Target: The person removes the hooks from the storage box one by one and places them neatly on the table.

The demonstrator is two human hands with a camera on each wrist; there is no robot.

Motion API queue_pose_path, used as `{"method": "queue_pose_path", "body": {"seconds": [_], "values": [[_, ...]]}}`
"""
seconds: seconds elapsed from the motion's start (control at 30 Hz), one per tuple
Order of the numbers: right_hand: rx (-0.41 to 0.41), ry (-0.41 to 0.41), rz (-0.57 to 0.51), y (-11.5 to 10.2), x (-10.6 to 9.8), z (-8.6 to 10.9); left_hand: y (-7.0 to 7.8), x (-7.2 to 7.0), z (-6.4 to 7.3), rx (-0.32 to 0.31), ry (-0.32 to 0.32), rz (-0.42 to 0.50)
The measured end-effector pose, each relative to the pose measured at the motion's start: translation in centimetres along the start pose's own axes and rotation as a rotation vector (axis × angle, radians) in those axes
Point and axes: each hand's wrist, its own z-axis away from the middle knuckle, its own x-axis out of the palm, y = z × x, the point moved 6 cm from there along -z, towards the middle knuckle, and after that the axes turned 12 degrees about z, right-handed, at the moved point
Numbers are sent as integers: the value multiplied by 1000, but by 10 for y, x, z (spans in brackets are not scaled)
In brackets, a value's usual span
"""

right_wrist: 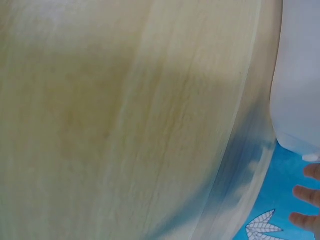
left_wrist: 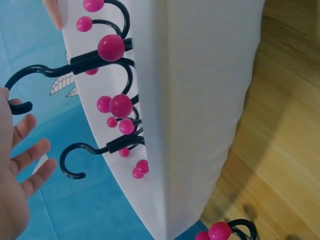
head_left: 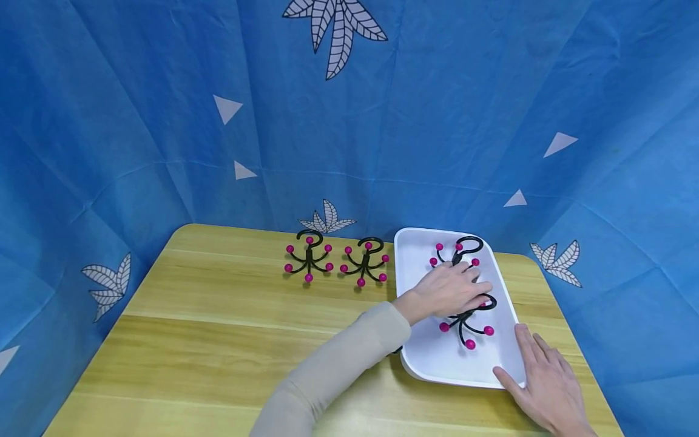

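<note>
A white tray (head_left: 437,364) holds two black multi-arm hook hangers with pink ball tips. The near hanger (head_left: 464,318) lies in the middle of the tray, the far hanger (head_left: 471,244) toward its back end. My left hand (head_left: 445,288) reaches over the tray between them and covers part of both. In the left wrist view its fingers (left_wrist: 32,152) extend loosely, and one touches the curved end of a hanger's hook (left_wrist: 42,70). My right hand (head_left: 548,385) rests at the tray's near right corner with straight fingers, the thumb touching the rim.
Two more such hangers, one farther left (head_left: 309,258) and one nearer the tray (head_left: 364,264), lie on the wooden table (head_left: 218,340). A small black end (head_left: 397,350) shows beside the tray, mostly hidden by the left sleeve. A blue curtain (head_left: 437,121) surrounds the table's back and sides.
</note>
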Motion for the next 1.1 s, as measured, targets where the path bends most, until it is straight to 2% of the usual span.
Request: {"method": "queue_pose_path", "body": {"seconds": [0.17, 0.4, 0.7, 0.93, 1.1], "values": [[0, 14, -1, 0, 0, 1, -5, -2, 8, -2, 2, 17], [-5, 39, -2, 0, 0, 1, -11, -8, 21, 13, 51, 23], [-14, 61, -17, 0, 0, 1, -18, -16, 34, 23, 81, -5], [-15, 75, -28, 0, 0, 1, -20, -24, 48, 42, 170, -17], [-4, 50, -19, 0, 1, 2, -21, -30, 55, 43, 247, -8]]}}
